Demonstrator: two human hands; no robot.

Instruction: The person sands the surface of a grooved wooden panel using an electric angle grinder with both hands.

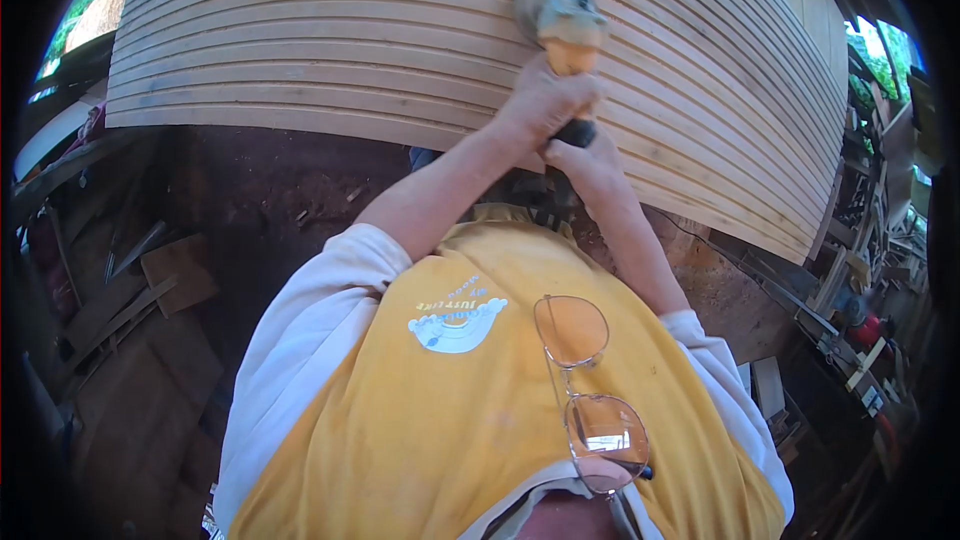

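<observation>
- Workpiece: 1 broad wooden panel (300,70) spans the upper part of the view. Its face carries many narrow parallel strips divided by darker lines.
- Tool: 1 handheld power tool (571,55) is positioned over the panel, near its middle and toward the upper edge of the view. The round disc (531,8) faces the panel; its outline is soft, and contact with the wood cannot be confirmed.
- Left hand (548,100): fingers are clamped around the tool body, behind the head.
- Right hand (588,155): fingers are closed around the dark rear end of the tool, below the left hand. The full grip is partly hidden.
- Progress: the operation appears to be under way, with both hands committed to the tool. The panel face is pale and largely even in tone. No clear border separates treated from untreated areas, so the completed share cannot be determined. The dividing lines remain visible across the face; whether they require further treatment cannot be told.
- Surroundings: spectacles (607,443) hang on the yellow shirt (440,440). Wood pieces (180,275) lie at the left.
</observation>
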